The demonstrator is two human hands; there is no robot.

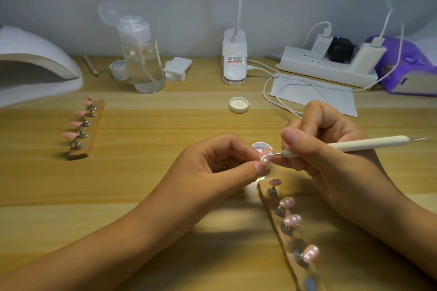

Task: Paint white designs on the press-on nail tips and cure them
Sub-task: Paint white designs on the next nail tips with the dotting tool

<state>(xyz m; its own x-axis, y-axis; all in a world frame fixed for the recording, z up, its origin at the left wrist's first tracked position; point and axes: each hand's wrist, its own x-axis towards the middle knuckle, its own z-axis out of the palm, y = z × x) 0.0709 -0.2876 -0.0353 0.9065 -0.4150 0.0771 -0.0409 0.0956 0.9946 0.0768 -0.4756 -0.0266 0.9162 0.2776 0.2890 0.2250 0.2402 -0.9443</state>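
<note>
Your left hand (220,163) pinches a pink nail tip (266,158) midway between the desk's (142,172) front and back edges; your right hand (326,149) grips a white dotting tool (354,145), point touching that tip.

Left hand (212,163) pinches a pink nail tip (266,158) just beyond the far end of the near holder strip (289,242). Right hand (331,146) grips a dotting pen (369,144), its point on that tip. Four mounted tips (292,220) stand on the strip.
</note>
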